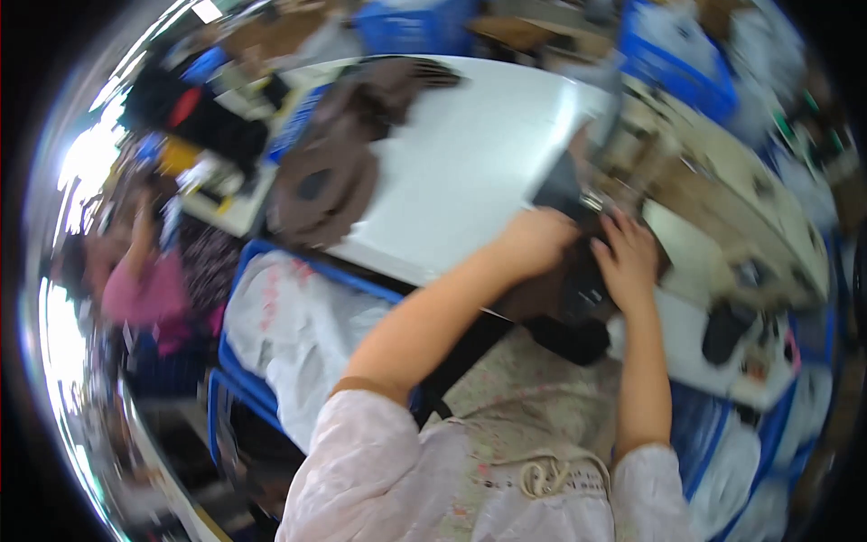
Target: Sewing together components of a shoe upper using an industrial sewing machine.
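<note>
A dark brown sheet-like piece [578, 285], blurred, lies by the needle area of a beige sewing machine [722, 194]. My left hand [540, 239] is closed at its left edge, with the fingers curled in. To the right, my right hand [629, 257] rests on the same piece, its fingers spread and pointing toward the machine. Whether the piece is cloth or leather I cannot tell. More brown cut pieces [321, 194] lie overlapped along the left side of the white table [452, 163].
A blue crate [244, 298] with a white plastic bag [298, 316] stands left of me. Blue bins [411, 27] are beyond the table. At far left sits a person in pink [149, 289]. Something dark [722, 330] lies on the machine table's right side.
</note>
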